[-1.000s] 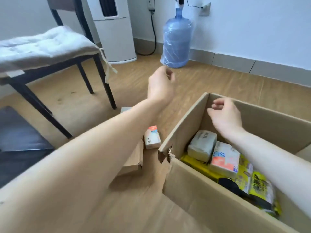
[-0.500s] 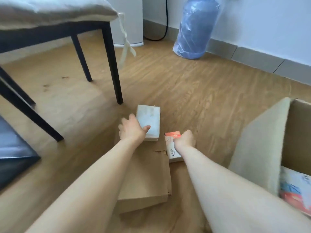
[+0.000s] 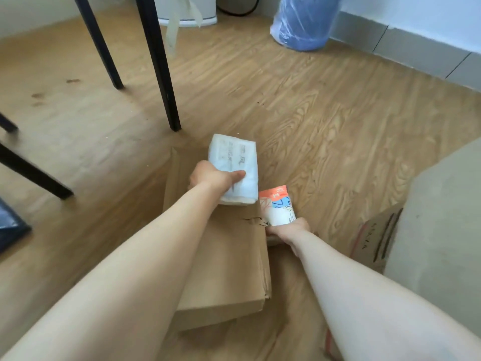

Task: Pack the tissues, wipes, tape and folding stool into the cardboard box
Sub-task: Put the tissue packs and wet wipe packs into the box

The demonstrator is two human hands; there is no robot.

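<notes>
My left hand (image 3: 212,177) grips a pale white-blue tissue pack (image 3: 235,165) from its left side, thumb across the top, lifting it a little above the floor. To its right, my right hand (image 3: 289,230) holds a smaller white and orange tissue pack (image 3: 277,204) by its near end. Both packs hang over the far end of a flat brown cardboard parcel (image 3: 234,261) lying on the wooden floor. The cardboard box (image 3: 440,217) shows only as a raised flap and outer wall at the right edge; its inside is out of view.
Black chair legs (image 3: 158,66) stand on the wooden floor just beyond the packs, more to the left. A blue water bottle (image 3: 303,24) wrapped in plastic sits by the far wall, beside a white appliance base (image 3: 187,11). A dark object (image 3: 10,227) lies at the left edge.
Both hands left the box, reached down to the floor and closed on the two tissue packs. The packs are now raised slightly and the view has moved closer.
</notes>
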